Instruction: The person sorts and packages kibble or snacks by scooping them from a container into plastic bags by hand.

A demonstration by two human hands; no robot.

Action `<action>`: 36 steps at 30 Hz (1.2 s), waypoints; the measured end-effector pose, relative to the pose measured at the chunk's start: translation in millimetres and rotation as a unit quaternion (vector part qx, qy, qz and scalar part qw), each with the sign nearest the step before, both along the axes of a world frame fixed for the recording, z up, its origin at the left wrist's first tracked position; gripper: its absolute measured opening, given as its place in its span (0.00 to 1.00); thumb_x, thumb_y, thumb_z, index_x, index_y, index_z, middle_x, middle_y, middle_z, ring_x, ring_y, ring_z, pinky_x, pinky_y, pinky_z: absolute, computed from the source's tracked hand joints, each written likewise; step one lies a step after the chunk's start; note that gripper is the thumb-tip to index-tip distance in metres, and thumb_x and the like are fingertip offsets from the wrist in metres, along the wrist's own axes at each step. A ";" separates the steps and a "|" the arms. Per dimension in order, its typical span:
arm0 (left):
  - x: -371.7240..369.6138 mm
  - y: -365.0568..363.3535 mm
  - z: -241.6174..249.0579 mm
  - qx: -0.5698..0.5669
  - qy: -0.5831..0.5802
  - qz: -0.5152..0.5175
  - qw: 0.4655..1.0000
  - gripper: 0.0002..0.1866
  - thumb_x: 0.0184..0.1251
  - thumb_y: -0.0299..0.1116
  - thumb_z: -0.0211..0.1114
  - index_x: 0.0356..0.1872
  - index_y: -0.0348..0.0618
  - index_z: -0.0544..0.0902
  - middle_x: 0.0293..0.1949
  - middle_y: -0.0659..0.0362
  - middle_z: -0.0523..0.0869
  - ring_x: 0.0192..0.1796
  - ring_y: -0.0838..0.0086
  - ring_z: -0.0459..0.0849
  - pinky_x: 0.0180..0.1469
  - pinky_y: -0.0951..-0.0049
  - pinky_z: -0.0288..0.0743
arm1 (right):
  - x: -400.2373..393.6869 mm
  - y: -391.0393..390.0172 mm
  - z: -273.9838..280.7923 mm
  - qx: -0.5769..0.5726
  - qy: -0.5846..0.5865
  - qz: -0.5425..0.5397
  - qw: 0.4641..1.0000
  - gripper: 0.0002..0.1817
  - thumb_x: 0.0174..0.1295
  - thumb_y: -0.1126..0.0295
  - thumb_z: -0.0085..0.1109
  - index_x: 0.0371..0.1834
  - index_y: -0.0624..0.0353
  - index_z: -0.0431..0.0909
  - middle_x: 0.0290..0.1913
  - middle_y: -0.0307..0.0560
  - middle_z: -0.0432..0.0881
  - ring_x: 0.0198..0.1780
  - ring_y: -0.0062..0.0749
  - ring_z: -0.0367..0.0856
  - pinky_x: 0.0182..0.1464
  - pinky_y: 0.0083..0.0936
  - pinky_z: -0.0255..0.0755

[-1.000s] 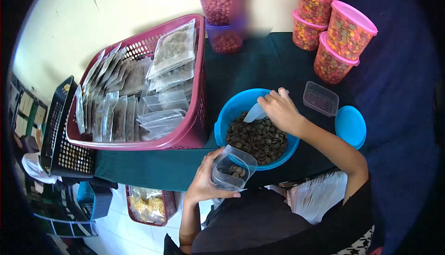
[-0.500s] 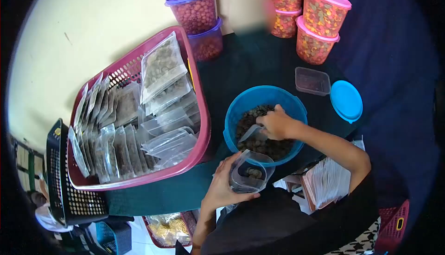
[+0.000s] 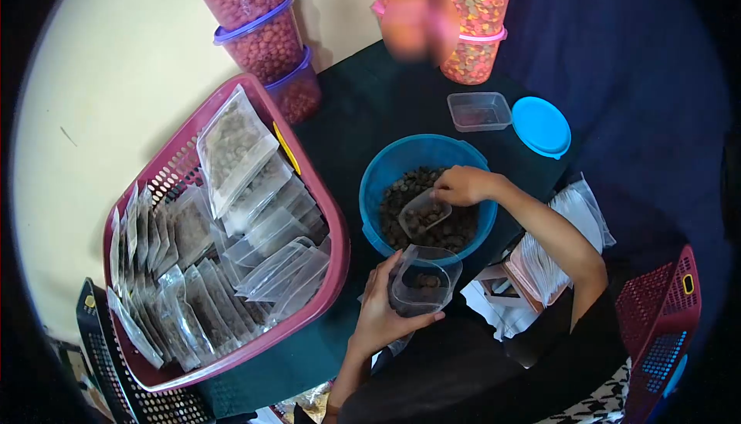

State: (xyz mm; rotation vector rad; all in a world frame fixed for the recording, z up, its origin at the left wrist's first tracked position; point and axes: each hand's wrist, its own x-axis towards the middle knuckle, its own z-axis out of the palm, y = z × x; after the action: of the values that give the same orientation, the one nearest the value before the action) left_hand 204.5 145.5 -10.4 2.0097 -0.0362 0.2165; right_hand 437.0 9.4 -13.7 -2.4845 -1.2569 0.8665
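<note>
My left hand (image 3: 378,312) is closed around a clear plastic bag (image 3: 423,298), its mouth held open and tilted up. A few dark round pieces lie at the bottom of the bag. Over the blue tub (image 3: 484,231), my right hand (image 3: 465,186) grips a small clear plastic scoop (image 3: 424,214) by its edge. Several brown pieces show through the scoop. Below it, dark brown lumpy pieces (image 3: 392,196) fill the lower part of the tub. The bag stands just in front of the tub's near rim.
A maroon basket (image 3: 337,227) of filled clear pouches stands at the left. Purple-lidded tubs (image 3: 266,42) and pink-lidded tubs (image 3: 472,57) are stacked behind. A clear container (image 3: 478,111) and a blue lid (image 3: 542,127) lie on the dark green table, with white envelope-like sheets (image 3: 559,227) at right.
The view has shifted, so the basket and stacks appear elsewhere. My right hand has turned the scoop up from among the pieces, and some now sit in it. My left hand still holds the bag.
</note>
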 end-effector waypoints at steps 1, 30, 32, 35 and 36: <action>0.6 0.7 1.3 0.011 0.000 -0.006 1.000 0.51 0.23 0.39 0.78 0.56 0.37 0.58 0.50 0.47 0.68 0.52 0.61 0.70 0.54 0.66 0.64 | -3.6 -1.2 10.5 0.002 0.008 -0.021 1.000 0.20 0.57 0.55 0.41 0.36 0.59 0.77 0.32 0.53 0.78 0.37 0.46 0.76 0.40 0.37 0.67; 1.4 -66.0 19.2 0.057 0.016 0.250 0.966 0.54 0.21 0.44 0.77 0.56 0.35 0.57 0.50 0.44 0.67 0.54 0.56 0.67 0.55 0.62 0.60 | -28.0 -3.7 112.5 0.145 -0.270 0.361 0.881 0.12 0.51 0.65 0.48 0.17 0.56 0.77 0.17 0.49 0.75 0.22 0.38 0.75 0.30 0.33 0.60; 0.4 -71.4 21.0 0.059 0.014 0.263 0.963 0.54 0.21 0.44 0.77 0.56 0.34 0.57 0.51 0.44 0.67 0.55 0.56 0.66 0.55 0.62 0.60 | -10.2 3.5 105.7 0.159 -0.194 0.374 0.893 0.13 0.53 0.64 0.47 0.17 0.58 0.76 0.18 0.50 0.75 0.22 0.40 0.75 0.29 0.35 0.61; -1.2 -78.6 22.5 0.047 0.016 0.279 0.959 0.54 0.22 0.43 0.77 0.57 0.34 0.57 0.51 0.44 0.66 0.56 0.57 0.65 0.56 0.62 0.59 | 8.5 12.2 97.0 0.126 0.064 0.361 0.922 0.17 0.58 0.63 0.43 0.21 0.65 0.73 0.16 0.53 0.73 0.21 0.41 0.74 0.24 0.33 0.64; -1.8 -81.3 22.4 0.035 0.017 0.278 0.960 0.54 0.22 0.42 0.77 0.57 0.33 0.57 0.52 0.45 0.66 0.57 0.58 0.64 0.57 0.62 0.58 | 13.1 12.6 95.2 0.123 0.067 0.372 0.918 0.17 0.58 0.63 0.43 0.21 0.65 0.73 0.16 0.53 0.73 0.21 0.41 0.74 0.24 0.33 0.64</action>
State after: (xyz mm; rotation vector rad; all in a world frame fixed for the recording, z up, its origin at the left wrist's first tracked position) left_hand 202.6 64.1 12.1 2.0530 0.5572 0.5424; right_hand 450.1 22.0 81.5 -1.7001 -2.1451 0.9230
